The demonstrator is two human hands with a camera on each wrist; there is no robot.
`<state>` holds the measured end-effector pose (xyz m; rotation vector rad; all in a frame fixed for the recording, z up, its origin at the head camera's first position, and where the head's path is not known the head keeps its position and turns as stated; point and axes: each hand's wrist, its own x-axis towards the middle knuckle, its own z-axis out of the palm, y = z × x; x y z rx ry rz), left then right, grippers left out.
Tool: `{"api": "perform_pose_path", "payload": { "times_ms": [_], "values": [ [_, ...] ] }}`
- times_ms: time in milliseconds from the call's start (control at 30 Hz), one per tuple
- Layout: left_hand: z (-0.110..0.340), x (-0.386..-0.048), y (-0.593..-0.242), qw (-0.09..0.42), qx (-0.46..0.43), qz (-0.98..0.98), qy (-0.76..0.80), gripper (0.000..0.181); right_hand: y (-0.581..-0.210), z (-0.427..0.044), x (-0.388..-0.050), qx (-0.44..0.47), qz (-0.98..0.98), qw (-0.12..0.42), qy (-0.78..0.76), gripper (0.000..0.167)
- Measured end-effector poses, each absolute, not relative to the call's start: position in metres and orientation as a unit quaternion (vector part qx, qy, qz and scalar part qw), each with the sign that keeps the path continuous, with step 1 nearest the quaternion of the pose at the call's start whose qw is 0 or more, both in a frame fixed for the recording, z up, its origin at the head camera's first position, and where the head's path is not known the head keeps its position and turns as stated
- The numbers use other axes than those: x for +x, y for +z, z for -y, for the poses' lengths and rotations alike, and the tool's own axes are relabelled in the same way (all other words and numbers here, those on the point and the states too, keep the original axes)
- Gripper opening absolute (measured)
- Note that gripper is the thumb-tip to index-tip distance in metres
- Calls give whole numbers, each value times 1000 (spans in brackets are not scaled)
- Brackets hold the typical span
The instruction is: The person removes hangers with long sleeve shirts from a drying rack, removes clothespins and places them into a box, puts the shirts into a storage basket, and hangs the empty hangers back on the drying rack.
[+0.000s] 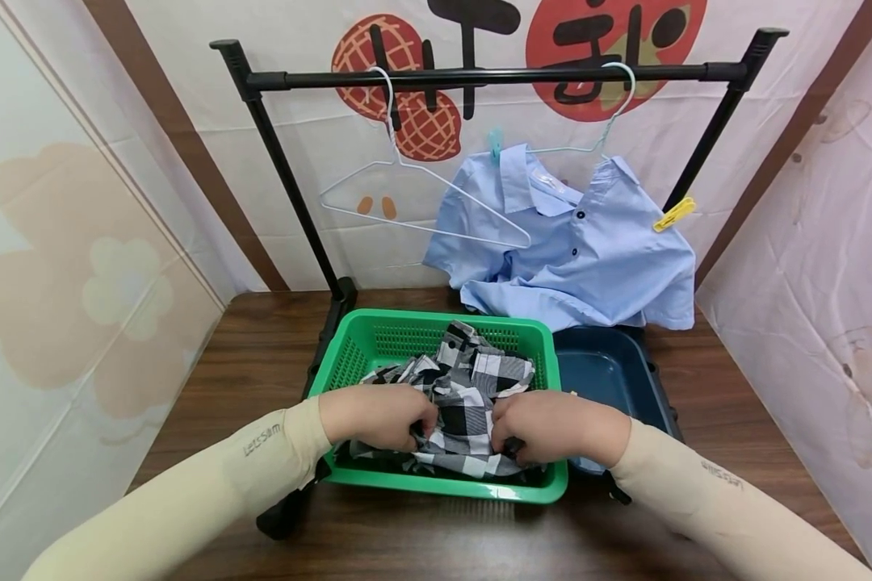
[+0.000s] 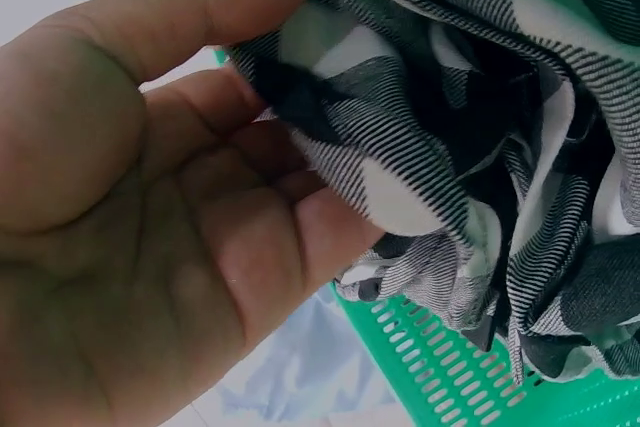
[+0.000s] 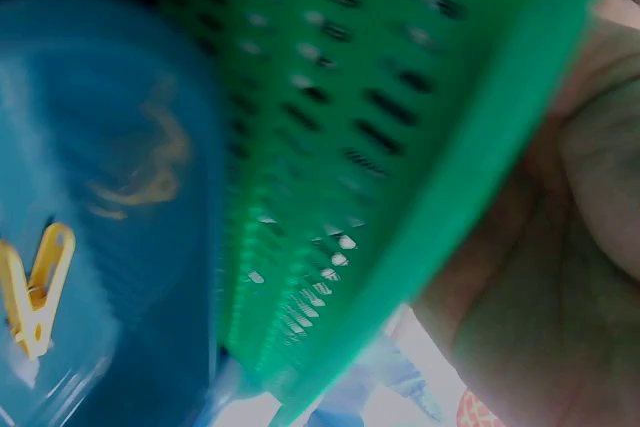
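Note:
A black-and-white checked cloth garment lies crumpled in the green basket. My left hand pinches its left part; in the left wrist view the thumb and fingers of that hand hold a fold of the checked cloth. On the garment's right side, my right hand has its fingers curled into the cloth. The right wrist view shows the palm of that hand beyond the green basket wall, its fingertips hidden.
Behind the basket stands a black rack with an empty white hanger and a light blue shirt, pegged with a yellow clip. At the basket's right is a blue tray; a yellow clip lies inside.

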<state>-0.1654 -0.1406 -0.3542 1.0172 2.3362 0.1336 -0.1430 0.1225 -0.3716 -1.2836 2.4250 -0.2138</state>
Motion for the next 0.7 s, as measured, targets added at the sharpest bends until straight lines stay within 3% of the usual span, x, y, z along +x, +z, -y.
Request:
{"api": "perform_pose_path", "payload": {
  "times_ms": [367,700],
  "values": [
    [139,-170,-357,313,359,-879,-12,25,-390,-128,-165,-468,-873,133,-30,34],
    [134,-179,-357,326,341,-881,-21,29,-395,-126,-174,-464,-879,105,-12,29]
  ]
}}
